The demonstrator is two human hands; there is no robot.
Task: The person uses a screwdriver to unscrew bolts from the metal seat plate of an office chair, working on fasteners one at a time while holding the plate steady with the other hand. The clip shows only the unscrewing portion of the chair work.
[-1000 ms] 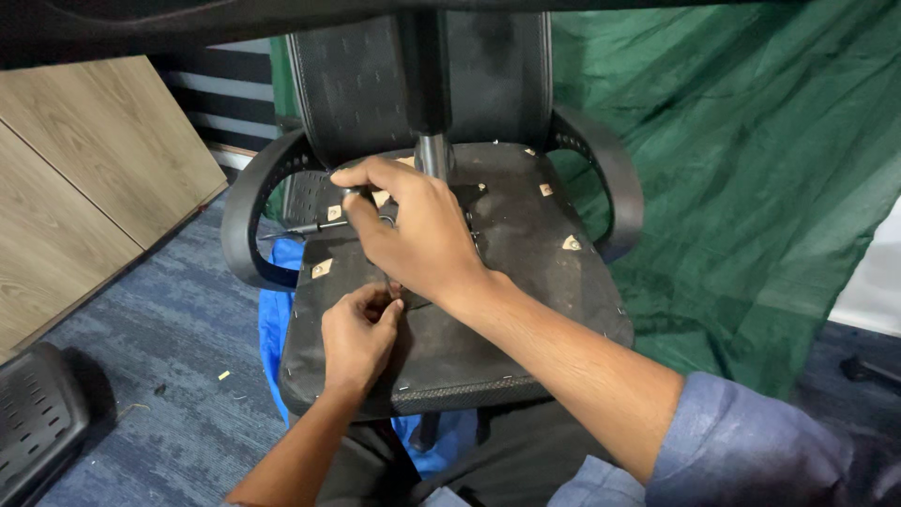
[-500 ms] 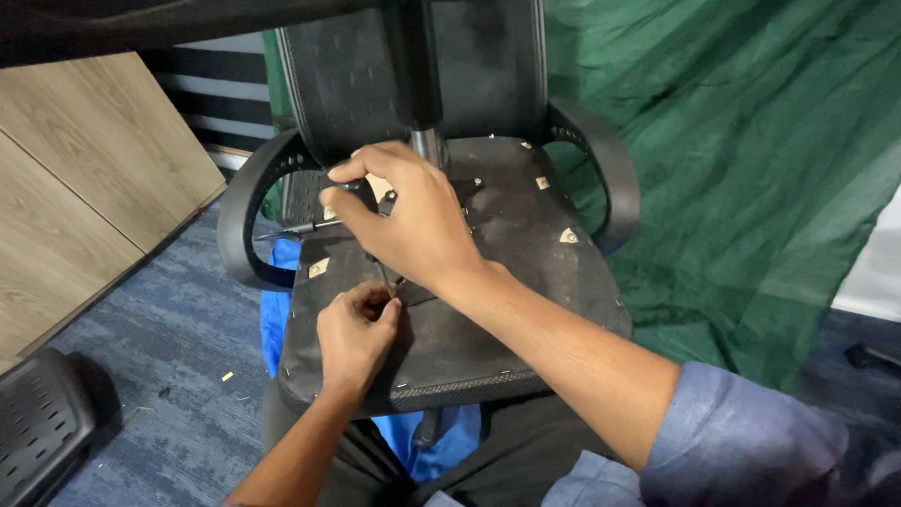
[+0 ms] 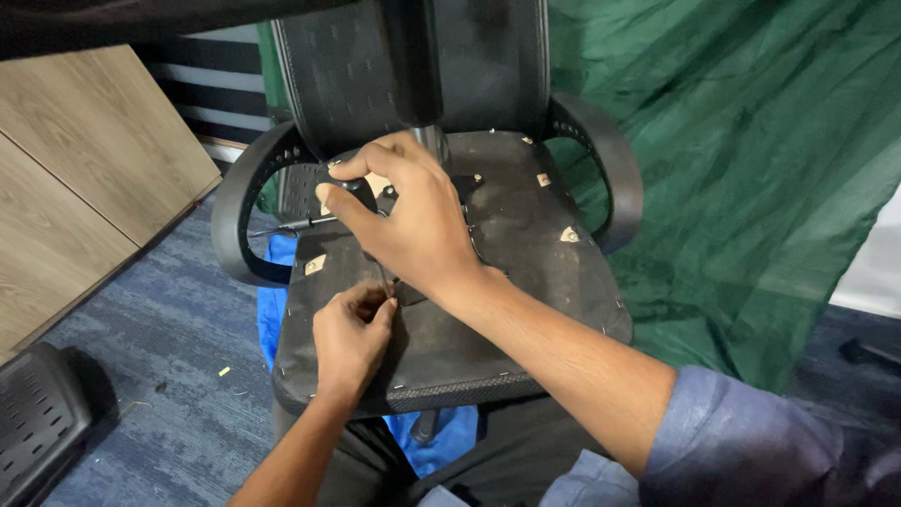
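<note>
Fingers of the right hand [image 3: 413, 221] curl over the black mechanism plate [image 3: 375, 192] near the gas-lift column [image 3: 418, 75], closed on it; whether they truly clamp it I cannot tell. Largest here is the upturned office chair [image 3: 450, 282], its seat underside [image 3: 507, 272] facing up across the person's lap, backrest away from the camera, long axis running from the lap toward the green cloth [image 3: 751, 169]. It looks heavy, stiff and awkward, best gripped by an armrest [image 3: 610, 169] or the seat rim. Smaller, the left hand [image 3: 352, 338] pinches something thin at the seat's near middle, fingertips narrow; the object is hidden. A slim rod-like tool [image 3: 300, 225] lies just left of the plate, pointing left
</note>
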